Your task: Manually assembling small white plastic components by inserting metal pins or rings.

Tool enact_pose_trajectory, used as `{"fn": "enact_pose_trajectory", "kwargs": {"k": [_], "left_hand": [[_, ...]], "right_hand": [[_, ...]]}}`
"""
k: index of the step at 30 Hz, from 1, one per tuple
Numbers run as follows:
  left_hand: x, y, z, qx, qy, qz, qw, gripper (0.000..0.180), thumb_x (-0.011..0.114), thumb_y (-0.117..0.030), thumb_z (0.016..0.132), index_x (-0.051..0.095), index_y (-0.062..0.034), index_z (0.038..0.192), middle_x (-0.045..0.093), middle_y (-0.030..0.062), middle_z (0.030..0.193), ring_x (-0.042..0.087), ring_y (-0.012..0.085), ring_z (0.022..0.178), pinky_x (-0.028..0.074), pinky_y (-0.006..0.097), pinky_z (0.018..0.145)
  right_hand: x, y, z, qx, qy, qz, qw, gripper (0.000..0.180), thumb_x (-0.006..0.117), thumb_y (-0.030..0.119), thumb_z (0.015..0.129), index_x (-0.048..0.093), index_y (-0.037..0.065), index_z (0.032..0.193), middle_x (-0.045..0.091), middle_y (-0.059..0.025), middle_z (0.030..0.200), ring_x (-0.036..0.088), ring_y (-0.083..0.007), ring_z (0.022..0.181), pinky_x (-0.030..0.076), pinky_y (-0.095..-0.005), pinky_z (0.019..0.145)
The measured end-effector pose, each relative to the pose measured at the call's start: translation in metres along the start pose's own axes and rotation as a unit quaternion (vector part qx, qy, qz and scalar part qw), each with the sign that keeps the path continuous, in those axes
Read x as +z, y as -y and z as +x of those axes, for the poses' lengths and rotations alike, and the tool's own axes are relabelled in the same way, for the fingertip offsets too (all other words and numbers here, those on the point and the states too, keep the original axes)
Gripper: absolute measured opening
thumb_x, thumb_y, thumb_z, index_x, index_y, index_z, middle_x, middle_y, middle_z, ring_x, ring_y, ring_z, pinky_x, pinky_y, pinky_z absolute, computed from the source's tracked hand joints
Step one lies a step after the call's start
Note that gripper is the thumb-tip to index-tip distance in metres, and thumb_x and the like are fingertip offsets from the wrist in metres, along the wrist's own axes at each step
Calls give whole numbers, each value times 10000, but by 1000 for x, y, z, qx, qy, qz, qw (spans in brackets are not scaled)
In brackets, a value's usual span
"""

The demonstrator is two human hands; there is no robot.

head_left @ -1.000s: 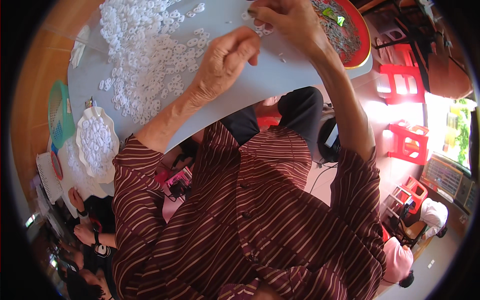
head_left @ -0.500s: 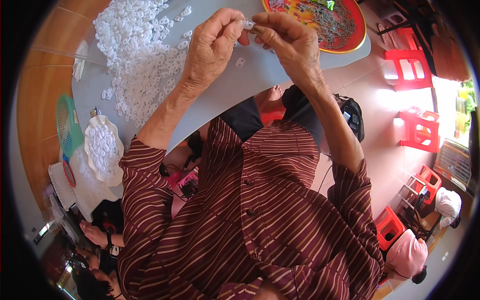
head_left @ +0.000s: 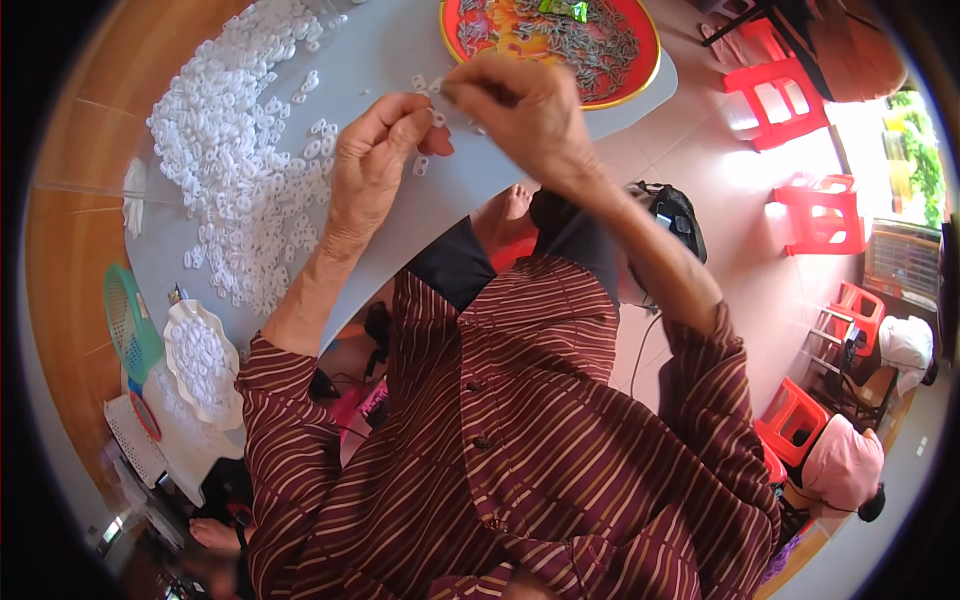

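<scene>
My left hand (head_left: pixel 375 165) is closed, its thumb and index finger pinching a small white plastic piece (head_left: pixel 437 118) with holes in it. Just beyond and to the right, my right hand (head_left: pixel 535 115) hovers over the table with bent fingers. Motion smears those fingertips, and whether they hold anything does not show. A few loose white pieces (head_left: pixel 421 166) lie on the grey table (head_left: pixel 390 50) around both hands. To the left spreads a big heap of the same white pieces (head_left: pixel 220 150).
A round red-and-yellow tray (head_left: pixel 652 70) at the far right holds thin grey metal pieces and a green packet (head_left: pixel 563 9). At left stand a scalloped white dish (head_left: pixel 235 385) of white pieces and a green basket (head_left: pixel 130 320). Red stools (head_left: pixel 775 100) and other people are around.
My hands, together around a small white piece before, have parted; the left keeps a white piece. The view has shifted, so the tray and the heap appear further left.
</scene>
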State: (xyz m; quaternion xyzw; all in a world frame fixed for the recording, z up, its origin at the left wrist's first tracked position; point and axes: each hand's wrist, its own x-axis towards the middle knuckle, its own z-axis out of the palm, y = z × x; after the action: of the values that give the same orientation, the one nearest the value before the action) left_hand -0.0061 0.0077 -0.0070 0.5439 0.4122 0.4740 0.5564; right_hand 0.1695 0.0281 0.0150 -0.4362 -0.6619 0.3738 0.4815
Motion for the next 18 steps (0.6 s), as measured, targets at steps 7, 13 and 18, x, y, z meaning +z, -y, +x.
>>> {"fn": "enact_pose_trajectory", "kwargs": {"k": [7, 13, 18], "left_hand": [[14, -5, -6, 10, 72, 68, 995, 175, 522, -163, 926, 586, -3, 955, 637, 43, 784, 581, 98, 772, 454, 244, 777], [20, 0, -13, -9, 98, 61, 993, 162, 516, -156, 927, 573, -6, 947, 632, 42, 776, 577, 93, 770, 454, 247, 774], [26, -3, -14, 2, 107, 89, 990, 158, 512, -147, 929, 554, 5, 935, 631, 46, 744, 579, 88, 735, 465, 239, 725]], "right_hand": [[-92, -17, 53, -74, 58, -342, 935, 157, 610, 137, 720, 686, 36, 814, 646, -173, 787, 627, -318, 766, 500, -385, 714], [-90, -10, 56, -62, 176, -387, 903, 182, 601, 126, 741, 689, 38, 874, 659, -158, 822, 632, -315, 774, 498, -395, 725], [-100, -22, 68, -72, 133, -351, 924, 193, 600, 112, 747, 686, 27, 897, 657, -177, 845, 632, -313, 776, 499, -393, 726]]}}
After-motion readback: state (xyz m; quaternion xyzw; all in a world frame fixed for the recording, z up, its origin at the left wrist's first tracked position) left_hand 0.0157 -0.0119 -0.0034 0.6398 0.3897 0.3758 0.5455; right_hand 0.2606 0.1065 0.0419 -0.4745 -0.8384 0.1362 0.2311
